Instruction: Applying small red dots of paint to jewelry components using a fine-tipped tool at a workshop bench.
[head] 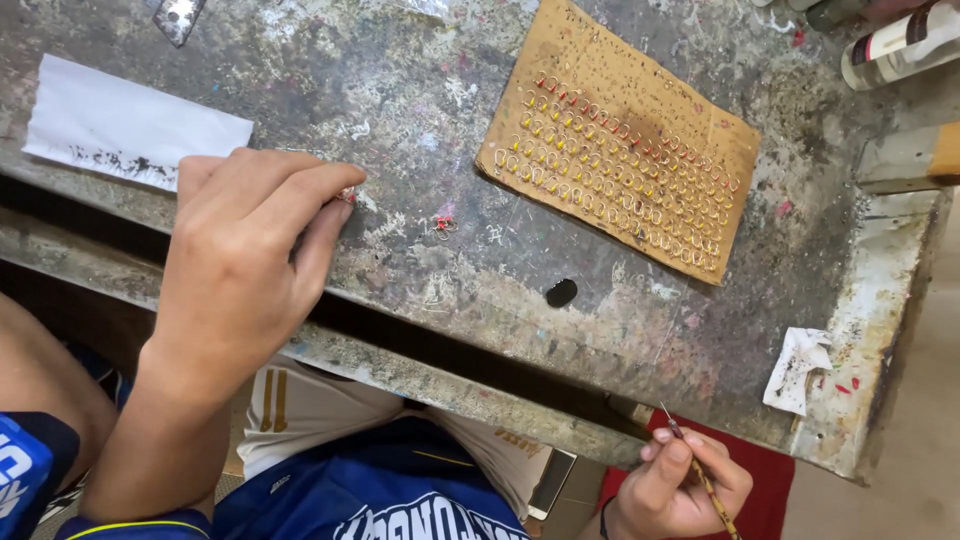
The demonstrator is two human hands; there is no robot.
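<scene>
My left hand [245, 260] rests on the stained grey workbench [420, 90], its fingertips pinched on a tiny red-tipped hook [347, 195]. A second small red piece [443, 222] lies loose on the bench just right of it. My right hand [675, 490] is below the bench's front edge and grips a thin paintbrush [695, 465] with its tip pointing up. A brown cardboard sheet [620, 135] lies further back, stuck with several rows of small hooks tipped red and yellow.
A white paper sheet [130, 125] lies at the left. A crumpled white scrap [797, 368] sits near the bench's right edge, a dark hole [562, 293] in the middle. Bottles [900, 45] and a wooden block [915, 157] stand at the far right. A red cloth [770, 490] lies below.
</scene>
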